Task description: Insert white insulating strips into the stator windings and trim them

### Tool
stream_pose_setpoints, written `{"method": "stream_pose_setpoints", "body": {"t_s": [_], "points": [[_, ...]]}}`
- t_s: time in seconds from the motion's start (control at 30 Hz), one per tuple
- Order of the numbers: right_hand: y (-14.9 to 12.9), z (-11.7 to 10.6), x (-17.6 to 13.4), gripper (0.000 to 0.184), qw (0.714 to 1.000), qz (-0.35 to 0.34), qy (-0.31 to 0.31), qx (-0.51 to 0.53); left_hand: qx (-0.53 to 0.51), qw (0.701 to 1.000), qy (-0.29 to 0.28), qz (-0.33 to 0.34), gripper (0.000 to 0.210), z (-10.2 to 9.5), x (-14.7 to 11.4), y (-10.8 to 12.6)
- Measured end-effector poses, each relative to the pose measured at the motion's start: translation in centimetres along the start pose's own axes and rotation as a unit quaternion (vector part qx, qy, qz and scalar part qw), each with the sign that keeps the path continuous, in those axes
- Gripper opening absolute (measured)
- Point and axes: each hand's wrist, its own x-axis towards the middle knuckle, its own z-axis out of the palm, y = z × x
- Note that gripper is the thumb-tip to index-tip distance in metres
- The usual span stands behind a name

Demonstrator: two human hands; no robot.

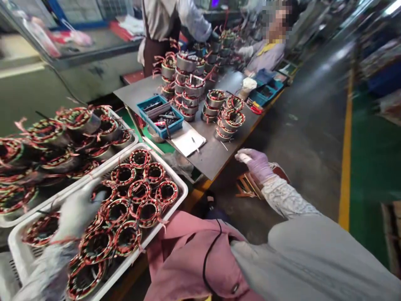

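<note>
Left hand [78,211] (gloved, blurred) spread flat on wound coils [138,200] in white tray [183,188], right hand [257,164] raised, loosely curled, holding nothing.

the left hand [78,209], in a light glove, rests on the wound stator coils [138,200] that fill a white tray [183,188]; what the fingers grip is blurred. the right hand [255,163], in a pale purple glove, hangs apart over the floor, near the edge of a grey table [216,154]. on this table stand stacks of stators [188,83], a blue bin [161,115] and a white paper [188,142]. two other people work at the far end.
</note>
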Motion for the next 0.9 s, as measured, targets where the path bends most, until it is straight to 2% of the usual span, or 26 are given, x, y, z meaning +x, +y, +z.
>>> {"method": "stream_pose_setpoints", "body": {"t_s": [0.03, 0.1, 0.17, 0.27, 0.33, 0.4, 0.43, 0.47, 0.53, 0.63, 0.7, 0.8, 0.9], "points": [[1.0, -1.6, 2.4, 0.022, 1.000, 0.010, -0.002, 0.023, -0.045, 0.998, 0.041, 0.031, 0.045, 0.9, 0.7, 4.4], [3.3, -4.0, 7.3, 0.022, 0.998, 0.027, -0.029, 0.058, -0.136, 0.977, 0.102, 0.131, 0.043, 2.6, 2.9, 14.8], [5.9, -5.6, 12.2, 0.023, 0.994, 0.041, -0.069, 0.079, -0.152, 0.956, 0.101, 0.230, 0.045, 4.0, 6.2, 26.5], [10.1, -7.2, 18.7, 0.021, 0.984, 0.054, -0.143, 0.093, -0.108, 0.927, 0.048, 0.356, 0.061, 5.7, 13.2, 44.3], [12.7, -8.1, 22.3, 0.019, 0.973, 0.068, -0.192, 0.106, -0.017, 0.905, 0.002, 0.425, 0.073, 7.7, 19.1, 54.9], [14.9, -9.2, 25.2, 0.018, 0.962, 0.086, -0.230, 0.120, 0.097, 0.887, -0.053, 0.449, 0.083, 10.8, 25.5, 63.4], [15.9, -9.8, 26.4, 0.018, 0.957, 0.096, -0.243, 0.125, 0.147, 0.874, -0.085, 0.455, 0.090, 12.6, 28.6, 66.8], [16.8, -10.4, 27.4, 0.017, 0.953, 0.106, -0.254, 0.130, 0.187, 0.864, -0.114, 0.454, 0.096, 14.5, 31.4, 69.5], [18.5, -11.8, 29.1, 0.014, 0.945, 0.124, -0.270, 0.137, 0.234, 0.848, -0.161, 0.447, 0.103, 17.8, 35.9, 73.2], [20.6, -13.6, 30.9, 0.009, 0.936, 0.144, -0.287, 0.147, 0.252, 0.829, -0.226, 0.444, 0.107, 20.4, 40.0, 75.8], [21.6, -14.3, 31.9, 0.007, 0.929, 0.155, -0.300, 0.153, 0.259, 0.813, -0.262, 0.452, 0.107, 20.8, 41.1, 76.8], [22.2, -14.8, 33.6, 0.009, 0.921, 0.161, -0.315, 0.160, 0.299, 0.787, -0.281, 0.461, 0.106, 20.6, 41.6, 78.1], [22.2, -15.0, 35.4, 0.010, 0.923, 0.149, -0.314, 0.162, 0.338, 0.782, -0.297, 0.431, 0.106, 20.5, 41.6, 79.7]]}}
